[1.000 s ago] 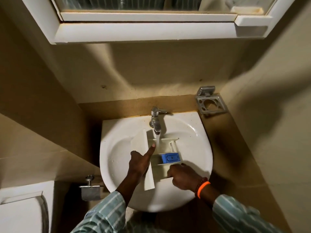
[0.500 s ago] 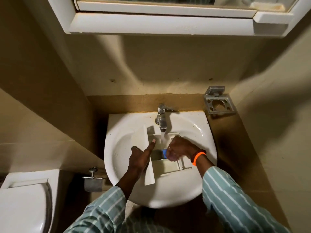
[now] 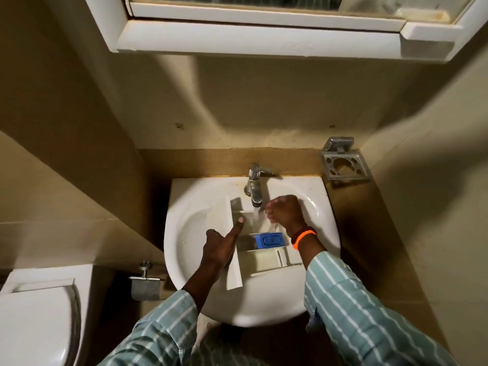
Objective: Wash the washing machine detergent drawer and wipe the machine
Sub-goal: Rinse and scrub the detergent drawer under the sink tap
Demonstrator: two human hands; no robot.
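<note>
The white detergent drawer lies in the white sink, its front panel to the left. A blue insert sits in its middle compartment. Water runs from the chrome tap into the drawer's far compartment. My left hand grips the front panel, fingers behind it and thumb stretched up along its inner face. My right hand, with an orange wristband, is at the drawer's far right corner beside the stream, bent fingertips reaching into the wet compartment. The washing machine is out of view.
A metal holder is fixed to the wall right of the sink. A white mirror cabinet hangs overhead. A toilet stands at lower left, with a metal paper holder beside the sink. Walls close in on both sides.
My right hand has moved from the drawer's near right corner, over the blue insert, to the far compartment by the running water. My left hand has kept its grip on the front panel.
</note>
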